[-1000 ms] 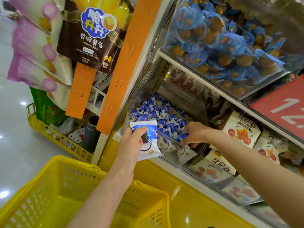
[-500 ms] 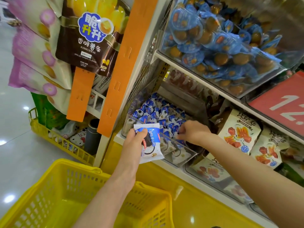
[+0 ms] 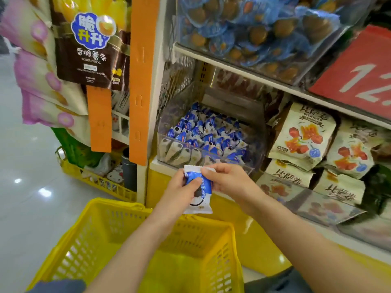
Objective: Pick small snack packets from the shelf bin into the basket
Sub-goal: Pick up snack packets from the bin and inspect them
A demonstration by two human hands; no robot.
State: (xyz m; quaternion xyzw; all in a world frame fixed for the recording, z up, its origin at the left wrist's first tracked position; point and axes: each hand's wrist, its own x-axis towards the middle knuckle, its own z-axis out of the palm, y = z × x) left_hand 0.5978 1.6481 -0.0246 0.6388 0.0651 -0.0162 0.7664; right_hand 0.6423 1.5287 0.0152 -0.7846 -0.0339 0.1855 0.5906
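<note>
Mid-task, early by the look of it. One small blue-and-white foil snack packet (image 3: 200,199) is out of the bin. It's held upright just in front of the shelf edge (image 3: 160,166), above the far rim of the yellow plastic lattice basket (image 3: 84,250), not yet dropped in.

The left hand (image 3: 179,187) grips it w/ fingers behind and thumb across the blue front. The right hand (image 3: 230,180) pinches its top right corner. A white edge shows under the right fingers, poss. a 2nd pkt tucked behind, can't tell.

Basket: no pkts inside in the part that shows, so I'd judge nothing (or v. little) delivered. Some of the inside is hidden by the arms.

The clear plastic shelf bin (image 3: 182,153) has plenty of the same blue-and-white pkts (image 3: 207,132) heaped in it, so lots left to pick.

Next, prob.: let go over the basket, short drop, then reach to the bin for more. How many are wanted, the task doesn't say.
</note>
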